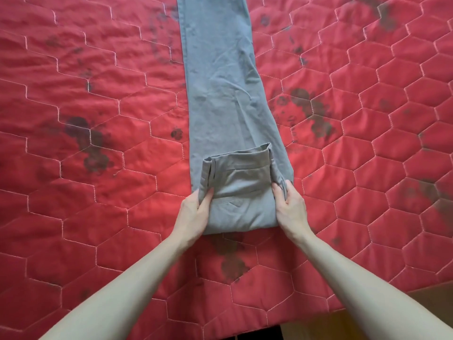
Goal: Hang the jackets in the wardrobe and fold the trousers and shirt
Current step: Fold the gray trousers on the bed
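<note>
The grey trousers [220, 94] lay lengthwise on the red quilted bedspread [85, 155], waist end folded over the legs, with the left hand [195, 213] and right hand [289, 204] pinching that fold's side edges.

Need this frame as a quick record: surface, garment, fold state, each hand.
surface: red quilted bedspread, dark stains
garment: grey trousers, laid lengthwise away from the person
fold state: waist end turned up over the legs, waistband on top; legs unfolded
left hand: grips left edge of the folded part
right hand: grips right edge of the folded part
</note>
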The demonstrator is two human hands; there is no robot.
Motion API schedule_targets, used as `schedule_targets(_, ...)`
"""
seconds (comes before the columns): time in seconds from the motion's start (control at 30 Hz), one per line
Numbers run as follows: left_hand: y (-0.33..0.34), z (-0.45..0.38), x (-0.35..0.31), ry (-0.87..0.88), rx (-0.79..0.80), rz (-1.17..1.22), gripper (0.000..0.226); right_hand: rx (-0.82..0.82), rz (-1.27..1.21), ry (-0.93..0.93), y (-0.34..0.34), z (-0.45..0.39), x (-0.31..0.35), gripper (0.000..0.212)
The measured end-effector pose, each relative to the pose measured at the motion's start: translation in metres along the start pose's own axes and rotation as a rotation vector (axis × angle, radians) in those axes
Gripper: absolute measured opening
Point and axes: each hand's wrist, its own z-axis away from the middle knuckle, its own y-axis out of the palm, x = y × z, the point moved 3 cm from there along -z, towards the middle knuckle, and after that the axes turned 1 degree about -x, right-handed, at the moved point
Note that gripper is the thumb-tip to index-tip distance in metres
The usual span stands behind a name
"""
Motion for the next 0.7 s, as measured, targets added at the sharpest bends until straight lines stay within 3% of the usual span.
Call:
schedule_targets(0.1, 0.004, -0.015, -0.002, -0.085, -0.083, 0.066, 0.047, -0.065, -0.034, 0.059, -0.001, -0.003, 0.007, 0.039)
schedule_targets(0.27, -0.002, -0.004, -0.010, -0.126, -0.183, 0.000, 0.050, -0.216, 0.279, 0.073, 0.003, 0.010, 0.015, 0.030)
schedule_targets(0.3, -0.004, 0.002, -0.013, -0.144, -0.221, -0.037, 0.047, -0.260, 0.277, 0.027, 0.002, 0.014, 0.019, 0.026)
schedule_targets(0.4, -0.005, 0.028, -0.023, -0.202, -0.456, -0.161, 0.014, -0.344, 0.392, -0.302, 0.000, 0.019, 0.034, 0.043)
schedule_targets(0.47, 0.003, 0.049, -0.034, -0.092, -0.518, -0.202, 0.019, -0.284, 0.497, -0.569, 0.004, 0.018, 0.043, 0.052)
schedule_targets(0.57, 0.020, 0.063, -0.040, 0.279, -0.380, -0.398, 0.036, -0.139, 0.592, -0.790, 0.016, 0.014, 0.047, 0.059)
schedule_targets(0.63, 0.029, 0.056, -0.032, 0.417, -0.271, -0.557, 0.045, -0.089, 0.623, -0.728, 0.023, 0.008, 0.040, 0.063)
schedule_targets(0.7, 0.029, 0.040, -0.022, 0.322, -0.287, -0.606, 0.051, -0.082, 0.631, -0.540, 0.030, 0.001, 0.031, 0.069)
